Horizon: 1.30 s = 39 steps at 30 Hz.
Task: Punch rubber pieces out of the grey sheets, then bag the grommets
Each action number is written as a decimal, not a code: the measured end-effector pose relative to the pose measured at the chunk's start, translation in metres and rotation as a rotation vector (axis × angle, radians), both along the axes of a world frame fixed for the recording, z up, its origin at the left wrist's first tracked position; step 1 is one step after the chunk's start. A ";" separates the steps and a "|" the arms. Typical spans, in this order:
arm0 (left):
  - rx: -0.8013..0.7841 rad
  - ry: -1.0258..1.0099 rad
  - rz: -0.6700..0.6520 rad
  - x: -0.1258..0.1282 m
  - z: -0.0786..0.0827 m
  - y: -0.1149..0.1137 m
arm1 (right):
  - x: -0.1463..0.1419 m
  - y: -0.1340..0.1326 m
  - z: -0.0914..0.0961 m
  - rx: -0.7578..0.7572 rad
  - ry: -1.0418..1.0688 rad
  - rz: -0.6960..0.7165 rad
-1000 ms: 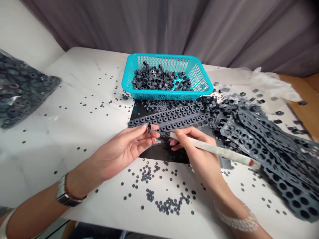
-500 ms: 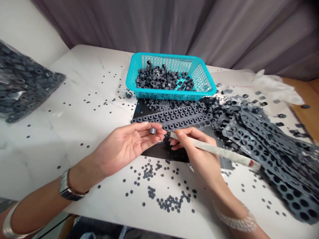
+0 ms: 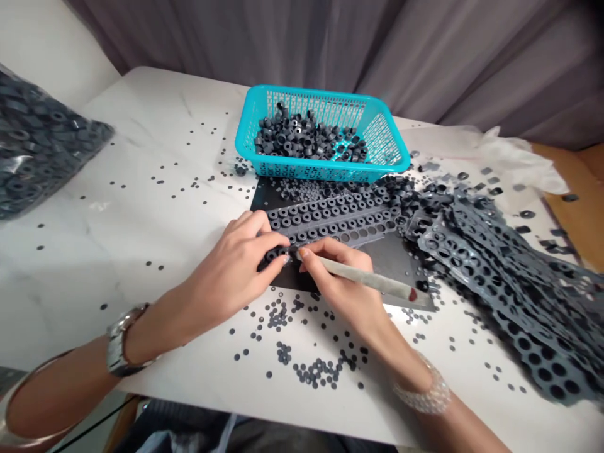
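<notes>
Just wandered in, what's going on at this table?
A person is working on a gray sheet of ring-shaped pieces. The left hand has its fingers at the sheet's near left part; the right hand holds a pale stick, its tip close by. Behind, a blue basket holds loose gray pieces. Perforated sheets lie heaped at the right.

Smooth white counter [image 3: 61, 277], faintly veined like marble, with a soft sheen. Basket [image 3: 243, 126] at the far side: glossy turquoise plastic. Clear bag [image 3: 28, 145] on the left: thin, crinkled plastic with bright glints. The studded strip [image 3: 325, 220] in the middle looks rubbery and mostly matt; the perforated sheets [image 3: 495, 258] on the right, rubbery too, shine in patches. Pale stick [image 3: 358, 274]: dull, slightly uneven surface. Curtain [image 3: 283, 44] behind: matt, folded cloth. Wristwatch [image 3: 117, 343] on the near left: polished metal.
</notes>
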<state>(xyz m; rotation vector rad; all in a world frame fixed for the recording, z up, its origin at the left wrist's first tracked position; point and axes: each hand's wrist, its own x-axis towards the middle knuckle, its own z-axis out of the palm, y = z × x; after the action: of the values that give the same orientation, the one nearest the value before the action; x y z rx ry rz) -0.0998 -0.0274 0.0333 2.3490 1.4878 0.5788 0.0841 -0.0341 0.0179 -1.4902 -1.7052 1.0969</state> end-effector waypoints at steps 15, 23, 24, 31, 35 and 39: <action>0.071 0.189 -0.059 0.006 -0.012 0.001 | -0.005 -0.002 0.003 0.152 -0.138 0.116; -0.051 0.075 0.035 0.009 -0.013 0.004 | -0.014 -0.005 -0.004 0.295 -0.293 0.177; -0.078 0.042 0.062 0.008 -0.012 0.004 | -0.013 -0.005 -0.004 0.266 -0.264 0.152; -0.212 -0.173 0.215 -0.002 -0.006 0.010 | -0.005 -0.006 0.002 0.055 -0.056 0.001; -0.172 -0.065 0.123 -0.002 -0.007 0.007 | -0.006 -0.004 0.003 -0.012 0.024 -0.066; -0.106 0.037 0.064 0.000 -0.007 0.003 | -0.007 -0.004 0.005 -0.042 0.057 -0.075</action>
<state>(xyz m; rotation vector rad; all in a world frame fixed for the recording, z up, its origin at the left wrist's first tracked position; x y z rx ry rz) -0.0997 -0.0247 0.0266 2.2502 1.5753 0.4622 0.0769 -0.0382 0.0228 -1.5217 -1.5834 1.1307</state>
